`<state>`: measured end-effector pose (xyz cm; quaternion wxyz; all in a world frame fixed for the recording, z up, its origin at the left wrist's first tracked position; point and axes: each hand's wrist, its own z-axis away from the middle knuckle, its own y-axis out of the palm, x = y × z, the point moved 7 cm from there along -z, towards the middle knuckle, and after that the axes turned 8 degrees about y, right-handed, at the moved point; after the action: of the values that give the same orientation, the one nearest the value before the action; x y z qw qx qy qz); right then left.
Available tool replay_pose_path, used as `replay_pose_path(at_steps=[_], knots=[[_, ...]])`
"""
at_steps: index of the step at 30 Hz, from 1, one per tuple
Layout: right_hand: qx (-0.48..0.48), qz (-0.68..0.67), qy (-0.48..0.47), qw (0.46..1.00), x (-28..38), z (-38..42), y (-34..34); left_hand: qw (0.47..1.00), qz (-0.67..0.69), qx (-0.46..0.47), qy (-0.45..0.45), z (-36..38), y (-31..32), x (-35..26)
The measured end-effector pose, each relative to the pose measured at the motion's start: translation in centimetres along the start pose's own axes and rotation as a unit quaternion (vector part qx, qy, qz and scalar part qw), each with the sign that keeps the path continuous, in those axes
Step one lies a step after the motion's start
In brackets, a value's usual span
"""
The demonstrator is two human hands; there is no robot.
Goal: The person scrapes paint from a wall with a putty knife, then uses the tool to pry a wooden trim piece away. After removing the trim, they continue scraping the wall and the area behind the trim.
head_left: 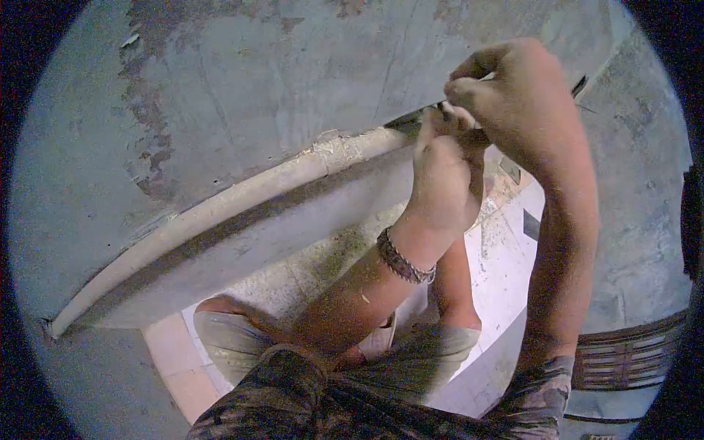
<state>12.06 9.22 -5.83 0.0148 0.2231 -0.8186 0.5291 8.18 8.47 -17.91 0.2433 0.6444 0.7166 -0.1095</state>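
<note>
A long off-white pipe or rounded edging (242,192) runs along the wall from the lower left up to my hands. Its upper stretch looks chipped and rough. A dark narrow strip (407,119) shows at its upper end, right beside my fingers. My left hand (442,172), with a woven bracelet (403,258) on the wrist, is closed with its fingertips raised at that end. Just above and to the right, my right hand (506,88) is bent down in a pinch. The small things between the fingers are too blurred and hidden to name.
The grey-green wall (293,81) has peeling, stained patches. Below are my knees in light shorts (231,341) and a pale tiled floor (506,257). A louvred panel (623,359) stands at lower right. A dark slit (580,85) marks the wall beyond my right wrist.
</note>
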Motion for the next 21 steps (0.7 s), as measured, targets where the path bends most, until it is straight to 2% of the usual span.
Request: replay_pose_path(at_steps=[1,2,3,8,10,11,12,14,16,18,19,20,21], knots=[[0.01,0.025,-0.01,1.0,0.0,0.0,0.3,0.937,0.3,-0.109,-0.14,0.4,0.2,1.7],[0.017,0.051,-0.022,0.998,0.1,-0.2,0.5,0.759,0.563,-0.204,-0.256,1.2,1.4,2.8],[-0.001,-0.036,-0.007,0.999,-0.5,0.5,-0.6,0.831,0.473,-0.177,-0.232,1.0,1.1,1.8],[0.0,-0.001,0.039,0.999,-0.8,0.5,2.0,0.826,0.49,-0.175,-0.216,2.3,0.8,2.7],[0.001,-0.068,-0.006,0.998,-1.2,1.0,0.8,0.828,0.498,-0.163,-0.2,1.9,0.6,3.2],[-0.017,-0.1,0.029,0.994,-1.5,1.8,-0.4,0.818,0.494,-0.175,-0.236,1.2,0.1,1.4],[-0.017,-0.098,0.026,0.995,-1.2,1.4,0.0,0.818,0.496,-0.177,-0.233,1.1,-0.2,1.4],[0.007,-0.009,0.031,0.999,-1.2,0.3,1.9,0.83,0.48,-0.174,-0.225,1.7,-0.4,1.1],[0.002,0.002,0.015,1.0,-1.8,-0.3,1.0,0.844,0.467,-0.16,-0.21,1.3,-0.2,1.0],[0.0,-0.082,0.021,0.996,-2.4,-0.2,-1.7,0.855,0.463,-0.137,-0.188,0.2,0.8,1.4],[-0.01,-0.03,0.051,0.998,-3.2,-0.9,-2.1,0.853,0.467,-0.134,-0.188,-0.2,1.6,1.9],[-0.008,-0.028,0.057,0.998,-4.0,-1.8,-1.4,0.825,0.491,-0.158,-0.231,-0.3,2.4,3.1],[0.007,0.013,0.012,1.0,-4.3,-2.7,0.3,0.795,0.51,-0.18,-0.274,0.0,3.2,4.3]])
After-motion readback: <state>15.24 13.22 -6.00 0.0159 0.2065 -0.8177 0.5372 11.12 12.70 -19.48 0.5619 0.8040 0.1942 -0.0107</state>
